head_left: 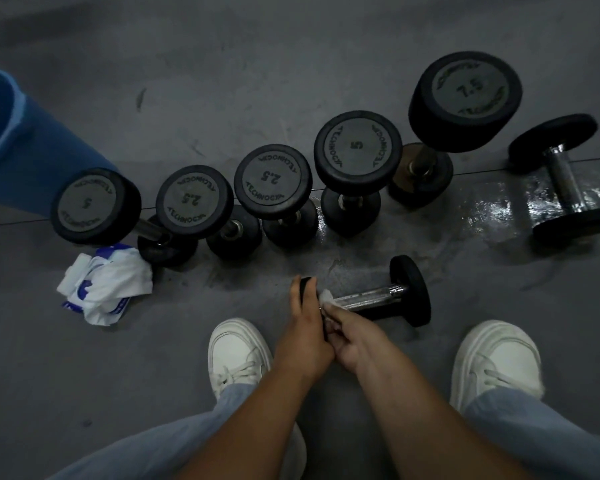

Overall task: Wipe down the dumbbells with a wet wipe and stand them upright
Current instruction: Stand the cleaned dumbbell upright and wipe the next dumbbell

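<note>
A small black dumbbell (381, 295) lies on its side on the floor in front of me, chrome handle pointing left to right. My left hand (305, 322) grips its left end plate. My right hand (349, 332) pinches a white wet wipe (326, 296) against the left part of the handle. Behind it, several black dumbbells stand upright in a row, from the one marked 5 (96, 206) at the left to the one marked 7.5 (465, 102) at the right. One more dumbbell (565, 178) lies on its side at the far right.
A crumpled white and blue wipe packet (104, 284) lies on the grey floor at the left. A blue rolled mat (18, 143) fills the far left. My two white shoes (238, 355) (497, 358) stand either side of my arms. The floor shines wet near the right dumbbell.
</note>
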